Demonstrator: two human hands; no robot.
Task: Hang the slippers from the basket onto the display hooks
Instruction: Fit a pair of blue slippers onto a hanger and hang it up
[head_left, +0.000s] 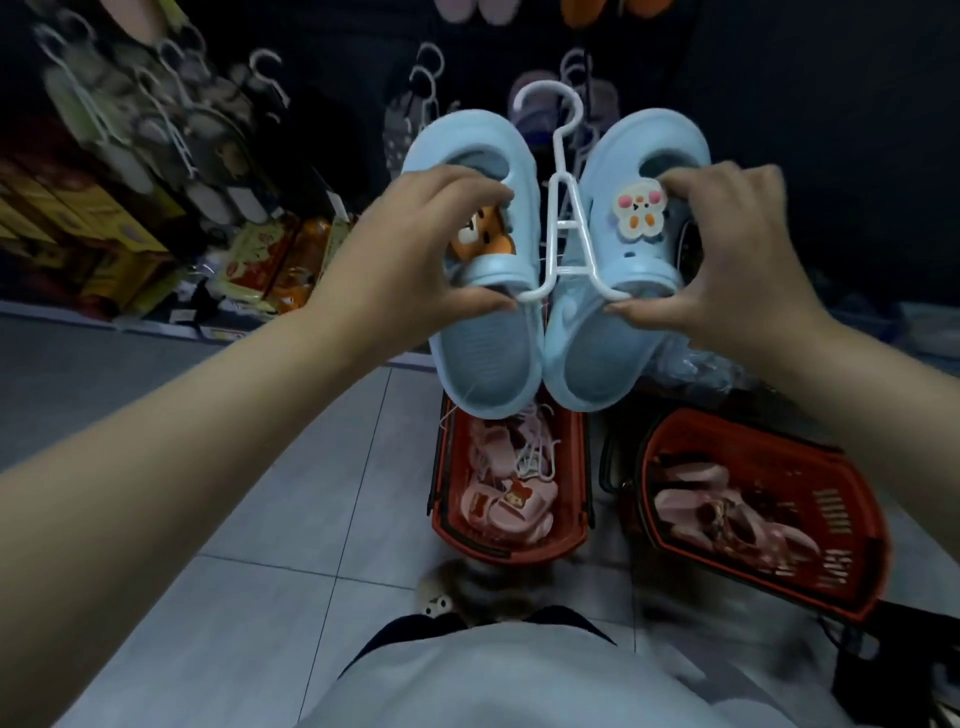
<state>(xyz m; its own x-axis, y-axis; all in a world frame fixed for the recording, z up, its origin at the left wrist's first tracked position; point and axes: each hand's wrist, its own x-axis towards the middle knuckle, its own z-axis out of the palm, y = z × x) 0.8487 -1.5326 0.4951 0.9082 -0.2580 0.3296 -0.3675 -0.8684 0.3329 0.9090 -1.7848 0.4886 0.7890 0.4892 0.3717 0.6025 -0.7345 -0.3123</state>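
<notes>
Blue slipper pair (488, 364) on white hanger (566, 223), left hand (415, 244) and right hand (727, 249) each grasping one slipper, mid-carry; next likely hooking up beside hung stock (400, 130) at 12 o'clock.

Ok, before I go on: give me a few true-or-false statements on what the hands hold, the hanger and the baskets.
1. The left hand and right hand each hold one of the blue slippers. True.
2. The pair sits on a black hanger. False: the hanger is white.
3. A red basket stands on the floor beside a second red basket. True.
4. Both baskets are empty. False: pink slippers lie in both.
</notes>
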